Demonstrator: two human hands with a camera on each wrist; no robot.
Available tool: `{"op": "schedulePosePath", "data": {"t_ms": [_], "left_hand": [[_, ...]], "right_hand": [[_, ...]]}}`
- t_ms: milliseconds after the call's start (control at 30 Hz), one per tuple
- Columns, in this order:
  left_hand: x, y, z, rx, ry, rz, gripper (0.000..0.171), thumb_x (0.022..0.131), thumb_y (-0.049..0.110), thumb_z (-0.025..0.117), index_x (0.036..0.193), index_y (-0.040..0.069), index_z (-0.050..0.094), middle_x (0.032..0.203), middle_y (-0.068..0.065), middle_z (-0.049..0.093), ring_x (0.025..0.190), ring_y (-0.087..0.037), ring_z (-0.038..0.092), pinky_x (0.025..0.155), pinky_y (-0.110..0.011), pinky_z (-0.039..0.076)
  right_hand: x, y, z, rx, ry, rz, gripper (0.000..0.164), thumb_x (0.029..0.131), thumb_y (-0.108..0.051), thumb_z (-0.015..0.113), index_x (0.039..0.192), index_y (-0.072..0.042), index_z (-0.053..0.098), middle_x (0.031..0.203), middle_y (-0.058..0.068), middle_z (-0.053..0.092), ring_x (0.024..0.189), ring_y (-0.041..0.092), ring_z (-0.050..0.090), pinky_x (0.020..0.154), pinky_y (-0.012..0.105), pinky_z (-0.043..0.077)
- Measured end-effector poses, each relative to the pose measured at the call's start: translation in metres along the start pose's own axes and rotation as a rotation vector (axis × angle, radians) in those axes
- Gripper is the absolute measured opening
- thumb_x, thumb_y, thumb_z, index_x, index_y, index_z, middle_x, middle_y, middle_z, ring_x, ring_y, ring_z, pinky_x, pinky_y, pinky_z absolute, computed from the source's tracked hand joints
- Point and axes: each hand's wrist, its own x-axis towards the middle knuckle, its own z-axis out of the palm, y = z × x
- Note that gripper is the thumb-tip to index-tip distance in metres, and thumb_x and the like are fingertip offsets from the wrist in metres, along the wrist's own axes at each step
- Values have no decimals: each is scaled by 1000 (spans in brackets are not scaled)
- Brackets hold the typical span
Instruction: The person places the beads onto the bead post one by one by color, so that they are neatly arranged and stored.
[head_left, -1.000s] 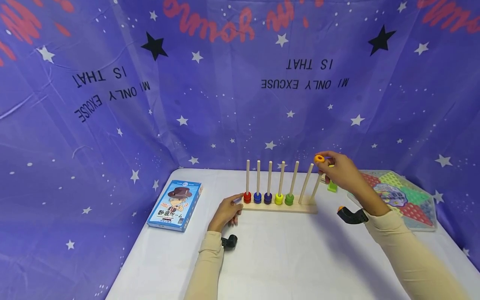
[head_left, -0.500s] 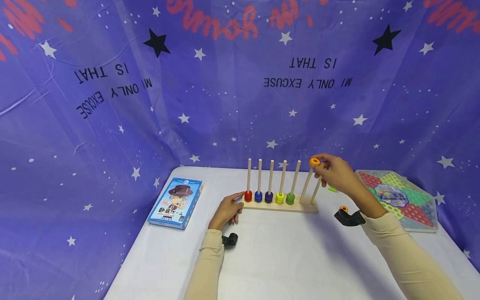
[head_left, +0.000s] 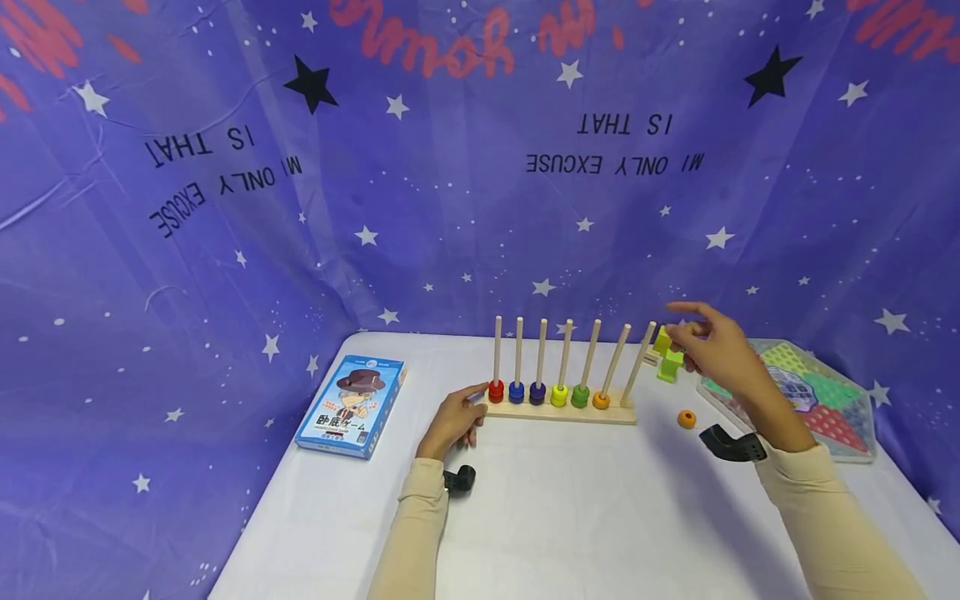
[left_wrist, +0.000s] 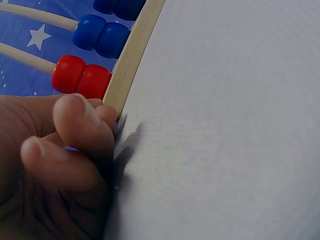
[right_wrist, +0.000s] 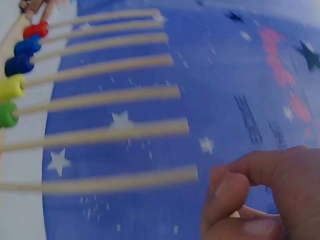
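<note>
A wooden peg stand (head_left: 558,412) holds several upright pegs in a row. Pairs of red (head_left: 496,392), blue, dark blue, yellow and green beads sit on its pegs, left to right. One orange bead (head_left: 601,401) rests at the base of the sixth peg; the rightmost peg is bare. My left hand (head_left: 452,422) grips the stand's left end, beside the red beads (left_wrist: 81,76) in the left wrist view. Right of the pegs, my right hand (head_left: 712,346) is raised with loosely bent fingers and nothing in them. Another orange bead (head_left: 687,419) lies on the table below it.
Light green blocks (head_left: 670,365) stand behind the right end of the stand. A clear-lidded, multicoloured board game box (head_left: 817,400) lies at the right. At the left is a blue card game box (head_left: 351,407). A purple star-printed cloth (head_left: 480,208) hangs behind the white table.
My right hand let go of the orange bead, which dropped down the sixth peg to the base. The hand then moved right, away from the pegs. My left hand stayed in place.
</note>
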Motion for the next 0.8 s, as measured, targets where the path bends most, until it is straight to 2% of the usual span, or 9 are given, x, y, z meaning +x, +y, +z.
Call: {"op": "schedulePosePath", "data": {"t_ms": [100,200,300,467,600,800], "left_hand": [[0,2,-1,6,7,-7,50,93,10,57,141,20,49,68,-11,59,35,-11,46,32,-22,40],[-1,3,-2,11,10,6,50,92,9,57,141,18,49,68,-12,59,35,-12,46,32,-22,40],[-1,3,-2,14,5,15,50,93,9,56,141,17,49,68,-13,59,35,-12,46,32,-23,40],[-2,3,-1,-3,1,-1,50,92,9,57,141,18,50,69,-13,60,35,-12,46,32,-22,40],[-2,2,0,-8,3,-6,49,93,9,58,140,19,50,69,-13,60,35,-12,46,32,-22,40],[0,-2,2,-8,2,-5,48,93,11,57,140,19,50,69,-12,60,35,-11,46,32,-22,40]], "right_hand": [[-7,23,-11,51,-3,72,59,96,-43,52,143,-11,38,83,9,60,52,18,47,44,33,41],[-12,58,-11,97,-29,133,57,97,-41,52,142,-9,37,80,6,60,51,15,45,44,32,40],[-19,95,-5,118,-59,202,60,96,-41,53,142,-6,36,79,4,60,51,13,48,43,30,41],[-35,147,13,151,-95,301,70,94,-45,55,145,-4,30,88,14,61,51,12,50,45,31,42],[-42,170,31,183,-125,373,69,95,-41,55,146,-2,29,88,11,63,52,12,52,45,29,42],[-41,186,47,193,-125,428,58,98,-31,53,143,-1,30,81,1,66,53,13,57,43,25,39]]}}
